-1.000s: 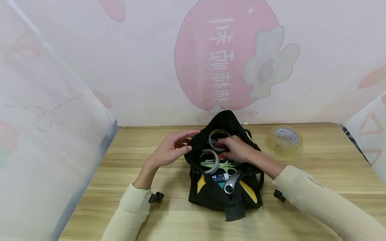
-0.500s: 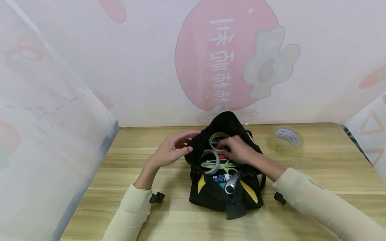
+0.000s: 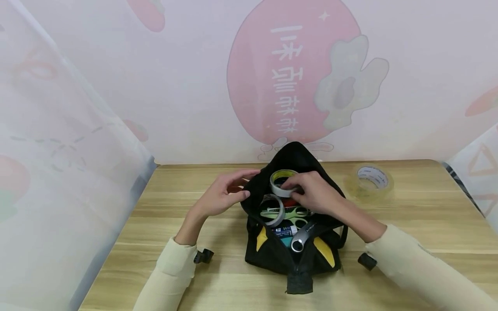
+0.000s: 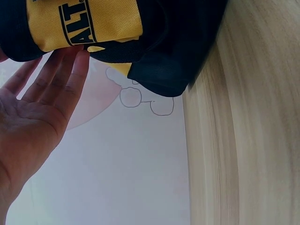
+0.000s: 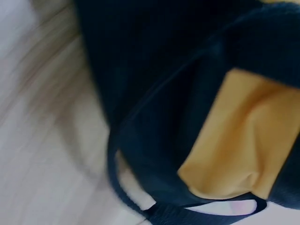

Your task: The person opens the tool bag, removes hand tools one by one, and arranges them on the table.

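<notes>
A black and yellow tool bag (image 3: pixel 268 255) stands with its mouth spread wide. My left hand (image 3: pixel 221 194) holds the bag's left rim, the thumb on the near side; the left wrist view shows the fingers nearly straight against its outer fabric. My right hand (image 3: pixel 317 192) reaches into the mouth and pinches a roll of tape (image 3: pixel 278 190) by its near right side. A second tape roll (image 3: pixel 281 216) leans nearby in the bag. Below lie green-handled scissors (image 3: pixel 299 222), a glue stick (image 3: pixel 285 231) and a grey-handled tool (image 3: pixel 301 239). The right wrist view shows only the bag's side.
A wide clear tape roll (image 3: pixel 371 181) lies on the wooden table (image 3: pixel 412 207) to the bag's right. Behind the table hangs a pale printed curtain (image 3: pixel 186 108). A black strap flap (image 3: pixel 299 283) hangs from the bag's front.
My right hand has shifted slightly up and right, and the pinched tape roll has tilted, showing more of its white side. The bag's front flap has moved a little. My left hand stays put.
</notes>
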Tool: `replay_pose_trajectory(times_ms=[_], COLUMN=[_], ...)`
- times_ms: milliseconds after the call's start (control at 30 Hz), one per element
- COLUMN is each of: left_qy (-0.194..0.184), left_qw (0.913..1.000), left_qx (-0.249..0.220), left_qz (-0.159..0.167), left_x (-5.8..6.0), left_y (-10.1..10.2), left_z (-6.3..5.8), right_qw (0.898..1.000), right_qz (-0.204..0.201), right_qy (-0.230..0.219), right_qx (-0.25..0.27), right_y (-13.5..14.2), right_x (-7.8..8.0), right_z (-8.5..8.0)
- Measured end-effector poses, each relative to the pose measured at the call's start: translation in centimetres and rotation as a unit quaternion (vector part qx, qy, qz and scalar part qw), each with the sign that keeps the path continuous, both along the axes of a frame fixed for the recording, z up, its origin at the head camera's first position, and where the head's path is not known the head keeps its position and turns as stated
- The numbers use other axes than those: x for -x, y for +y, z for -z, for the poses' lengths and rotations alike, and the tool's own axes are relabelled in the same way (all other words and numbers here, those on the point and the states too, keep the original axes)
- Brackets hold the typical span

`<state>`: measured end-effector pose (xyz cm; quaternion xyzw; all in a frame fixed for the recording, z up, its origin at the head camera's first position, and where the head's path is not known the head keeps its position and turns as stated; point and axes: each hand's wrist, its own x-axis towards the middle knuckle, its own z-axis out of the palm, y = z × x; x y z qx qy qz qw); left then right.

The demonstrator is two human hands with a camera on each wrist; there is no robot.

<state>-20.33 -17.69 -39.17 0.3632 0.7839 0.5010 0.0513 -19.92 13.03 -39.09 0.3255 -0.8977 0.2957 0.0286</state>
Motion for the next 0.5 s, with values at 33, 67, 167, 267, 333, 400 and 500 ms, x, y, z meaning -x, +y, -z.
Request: replay_pose_trajectory(times_ms=[33,67,167,267,333,400,500], left_qy=[0.000,0.002,0.005,0.007,0.006,0.004,0.001], left_qw=[1.0000,1.0000,1.0000,1.0000,1.0000,0.9999,0.9999], left_qx=[0.000,0.000,0.002,0.003,0.005,0.006,0.008], left_qz=[0.000,0.000,0.000,-0.003,-0.006,-0.009,-0.012], left_x=[0.0,0.0,0.0,0.0,0.0,0.0,0.0], left_y=[0.0,0.0,0.0,-0.1,-0.1,-0.2,-0.1], left_z=[0.0,0.0,0.0,0.0,0.0,0.0,-0.1], right_qw=[1.000,1.000,1.000,0.998,0.997,0.996,0.993], right_qz=[0.001,0.003,0.011,0.018,0.024,0.028,0.035], right_qy=[0.003,0.006,0.006,0.005,0.013,0.031,0.060], right_qx=[0.004,0.010,0.028,0.056,0.071,0.085,0.097], right_y=[0.1,0.2,0.7,1.2,1.6,2.1,2.7], right_x=[-0.3,-0.6,-1.5,-2.3,-2.8,-3.3,-4.1], right_z=[-0.4,-0.9,-2.1,-3.0,-3.5,-3.9,-4.5])
